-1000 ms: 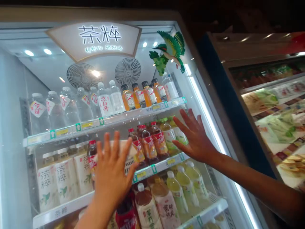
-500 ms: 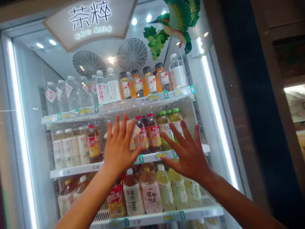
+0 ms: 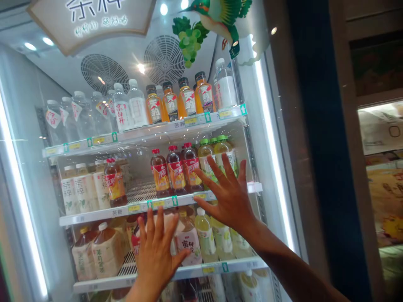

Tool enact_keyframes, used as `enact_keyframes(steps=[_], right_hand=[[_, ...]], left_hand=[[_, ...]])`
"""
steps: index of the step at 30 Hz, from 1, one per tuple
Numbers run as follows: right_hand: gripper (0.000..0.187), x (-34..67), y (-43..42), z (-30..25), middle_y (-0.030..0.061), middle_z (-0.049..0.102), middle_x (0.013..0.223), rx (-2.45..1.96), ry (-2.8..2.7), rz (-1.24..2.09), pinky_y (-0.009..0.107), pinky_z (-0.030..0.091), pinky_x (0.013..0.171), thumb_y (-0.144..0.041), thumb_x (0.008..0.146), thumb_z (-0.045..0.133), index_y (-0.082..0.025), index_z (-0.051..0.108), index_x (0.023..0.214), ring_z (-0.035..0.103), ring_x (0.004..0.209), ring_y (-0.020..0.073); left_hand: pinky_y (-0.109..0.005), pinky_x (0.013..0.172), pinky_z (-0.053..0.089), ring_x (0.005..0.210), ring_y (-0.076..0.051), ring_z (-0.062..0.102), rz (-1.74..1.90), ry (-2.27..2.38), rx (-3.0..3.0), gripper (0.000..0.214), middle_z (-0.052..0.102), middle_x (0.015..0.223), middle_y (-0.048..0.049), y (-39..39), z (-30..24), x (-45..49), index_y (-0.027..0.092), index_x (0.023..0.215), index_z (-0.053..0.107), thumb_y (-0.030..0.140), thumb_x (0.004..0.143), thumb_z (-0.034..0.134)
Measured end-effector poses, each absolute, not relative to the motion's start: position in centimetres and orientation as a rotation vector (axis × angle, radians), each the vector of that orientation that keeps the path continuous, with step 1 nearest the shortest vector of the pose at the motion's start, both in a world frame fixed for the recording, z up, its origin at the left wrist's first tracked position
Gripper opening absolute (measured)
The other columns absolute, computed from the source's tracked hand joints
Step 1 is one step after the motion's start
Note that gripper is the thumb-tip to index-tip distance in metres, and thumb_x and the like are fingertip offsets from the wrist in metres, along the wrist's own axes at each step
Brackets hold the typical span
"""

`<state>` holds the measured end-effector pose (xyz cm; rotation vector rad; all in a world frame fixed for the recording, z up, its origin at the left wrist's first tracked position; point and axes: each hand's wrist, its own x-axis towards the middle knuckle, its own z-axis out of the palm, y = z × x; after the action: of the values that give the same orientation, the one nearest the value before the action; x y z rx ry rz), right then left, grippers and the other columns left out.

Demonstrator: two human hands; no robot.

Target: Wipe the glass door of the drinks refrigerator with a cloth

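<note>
Both my hands lie flat against the glass door (image 3: 252, 142) of a lit drinks fridge. My left hand (image 3: 155, 251) is low, fingers spread, over the lower shelf's large tea bottles (image 3: 185, 239); a pale cloth (image 3: 171, 226) seems to be pressed under its fingers. My right hand (image 3: 228, 197) is open with fingers spread, in front of the middle shelf edge (image 3: 151, 205), below the green-capped bottles (image 3: 220, 151) and beside the red-capped bottles (image 3: 174, 172).
The top shelf holds clear water bottles (image 3: 122, 109) and orange drink bottles (image 3: 185, 98). A bird sticker (image 3: 220, 12) and a sign (image 3: 91, 19) sit on the upper glass. A dark frame (image 3: 311, 147) stands to the right, then another chilled case (image 3: 380, 167).
My left hand has slid down the glass from the middle shelf's level to the lower shelf's. My right hand has stayed near the middle shelf. The view has tilted down and left.
</note>
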<state>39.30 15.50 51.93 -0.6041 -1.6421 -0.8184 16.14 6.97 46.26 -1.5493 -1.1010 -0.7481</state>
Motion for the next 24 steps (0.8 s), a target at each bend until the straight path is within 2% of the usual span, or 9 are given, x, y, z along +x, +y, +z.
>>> enact_keyframes(steps=[2, 7, 9, 12, 14, 16, 20, 22, 24], right_hand=[[0.075, 38.6, 15.0, 51.0, 0.0006, 0.012, 0.173, -0.651, -1.613, -0.786, 0.072, -0.001, 0.125, -0.055, 0.096, 0.062, -0.037, 0.028, 0.161, 0.008, 0.16, 0.0366], [0.073, 36.6, 14.1, 47.2, 0.002, 0.006, 0.173, -0.73, -1.529, -0.687, 0.073, 0.004, 0.124, -0.044, 0.099, 0.058, -0.037, 0.022, 0.163, 0.006, 0.16, 0.0368], [0.073, 36.2, 14.1, 45.5, 0.0037, 0.009, 0.173, -0.72, -1.506, -0.67, 0.072, 0.005, 0.124, -0.043, 0.099, 0.059, -0.036, 0.025, 0.163, 0.01, 0.159, 0.0373], [0.071, 36.0, 14.2, 43.2, 0.0058, 0.017, 0.172, -0.675, -1.487, -0.657, 0.07, 0.008, 0.125, -0.04, 0.097, 0.062, -0.034, 0.032, 0.161, 0.017, 0.158, 0.0373], [0.068, 35.9, 14.2, 42.0, 0.006, 0.022, 0.17, -0.647, -1.469, -0.658, 0.068, 0.01, 0.126, -0.036, 0.096, 0.065, -0.034, 0.038, 0.158, 0.022, 0.157, 0.0363], [0.063, 35.9, 14.1, 41.3, 0.0052, 0.025, 0.169, -0.651, -1.459, -0.646, 0.067, 0.011, 0.127, -0.034, 0.096, 0.065, -0.033, 0.044, 0.155, 0.024, 0.156, 0.0353], [0.05, 35.8, 13.7, 40.8, 0.0023, 0.023, 0.17, -0.699, -1.492, -0.596, 0.066, 0.01, 0.127, -0.036, 0.098, 0.06, -0.033, 0.054, 0.148, 0.022, 0.157, 0.0337], [0.047, 35.8, 13.7, 40.8, 0.0013, 0.023, 0.17, -0.698, -1.498, -0.589, 0.065, 0.009, 0.128, -0.037, 0.099, 0.059, -0.032, 0.056, 0.146, 0.021, 0.158, 0.0322], [0.044, 35.8, 13.8, 40.9, 0.0009, 0.022, 0.17, -0.69, -1.492, -0.595, 0.064, 0.008, 0.128, -0.038, 0.1, 0.057, -0.031, 0.058, 0.143, 0.02, 0.158, 0.0312]], left_hand=[[-0.054, 0.13, -0.001, 0.161, -0.034, -0.002, -0.765, -1.124, -1.52, 0.089, 0.004, 0.174, -0.0114, 7.0, 46.0, 16.7, 0.024, 0.164, 0.019, 0.063, 0.092, 0.054], [-0.059, 0.129, 0.0, 0.16, -0.034, -0.007, -0.924, -1.139, -1.451, 0.09, 0.0, 0.173, -0.015, 8.9, 51.3, 18.0, 0.014, 0.164, 0.013, 0.066, 0.096, 0.041], [-0.056, 0.13, -0.001, 0.16, -0.034, -0.005, -0.9, -1.144, -1.469, 0.088, 0.001, 0.173, -0.0145, 8.7, 48.1, 18.3, 0.012, 0.164, 0.012, 0.06, 0.097, 0.044], [-0.047, 0.131, 0.0, 0.161, -0.029, 0.0, -0.842, -1.184, -1.504, 0.077, 0.001, 0.174, -0.0096, 7.3, 39.4, 18.7, 0.015, 0.164, 0.011, 0.034, 0.099, 0.048], [-0.047, 0.131, -0.001, 0.161, -0.029, 0.001, -0.88, -1.19, -1.509, 0.077, 0.002, 0.174, -0.0088, 6.8, 36.4, 19.0, 0.015, 0.164, 0.012, 0.033, 0.099, 0.048], [-0.05, 0.131, -0.002, 0.161, -0.031, 0.0, -0.921, -1.218, -1.495, 0.078, 0.002, 0.174, -0.0103, 7.0, 37.8, 19.2, 0.014, 0.164, 0.012, 0.035, 0.098, 0.049], [-0.054, 0.129, -0.005, 0.16, -0.032, -0.007, -0.974, -1.231, -1.445, 0.081, -0.004, 0.173, -0.0125, 8.5, 45.3, 19.5, 0.012, 0.164, 0.009, 0.041, 0.099, 0.048], [-0.053, 0.13, -0.005, 0.16, -0.032, -0.007, -0.955, -1.215, -1.448, 0.081, -0.004, 0.173, -0.0122, 8.7, 45.0, 19.5, 0.011, 0.164, 0.009, 0.042, 0.1, 0.048], [-0.052, 0.13, -0.003, 0.161, -0.032, -0.003, -0.914, -1.222, -1.482, 0.08, -0.002, 0.173, -0.0114, 8.2, 41.2, 19.5, 0.012, 0.164, 0.01, 0.04, 0.099, 0.049]])
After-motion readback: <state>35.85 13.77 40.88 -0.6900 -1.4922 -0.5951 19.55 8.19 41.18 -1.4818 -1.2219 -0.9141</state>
